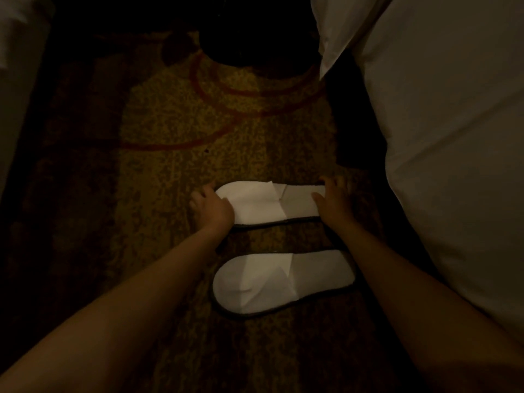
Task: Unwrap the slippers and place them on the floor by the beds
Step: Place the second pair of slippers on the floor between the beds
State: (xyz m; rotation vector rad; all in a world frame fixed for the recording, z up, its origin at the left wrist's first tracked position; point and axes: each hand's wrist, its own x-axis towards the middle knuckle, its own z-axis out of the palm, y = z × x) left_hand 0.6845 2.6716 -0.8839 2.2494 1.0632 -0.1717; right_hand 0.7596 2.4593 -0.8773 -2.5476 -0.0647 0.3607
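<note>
- Dim room. Two white slippers lie flat on the patterned carpet (170,131), side by side, toes pointing to the left of the view, in the aisle between a white-covered bed (453,137) on the right and what looks like a second bed's edge (17,52) at far left.
- Step in hand, as I judge it: setting down and squaring the far slipper (269,201). No wrapper visible on either one.
- Left hand (211,207) is cupped over the far slipper's toe end, fingers curled around its rim, holding it.
- Right hand (334,199) grips the heel end of the same slipper, thumb on the insole, fingers wrapped over the far edge.
- So the slipper spans the gap between the two hands, pinned at both ends, sole apparently down on the carpet.
- Near slipper (280,282) rests untouched between the forearms, closer to the person, a strip of carpet apart from the far one.
- To do it well: press flat, nudge the far slipper until its heel lines up with the near one's and the gap runs even, heels kept close beside the right bed; then release both ends together so it does not skew.
- Dark object (255,38) at the carpet's far end; cannot tell what it is.
</note>
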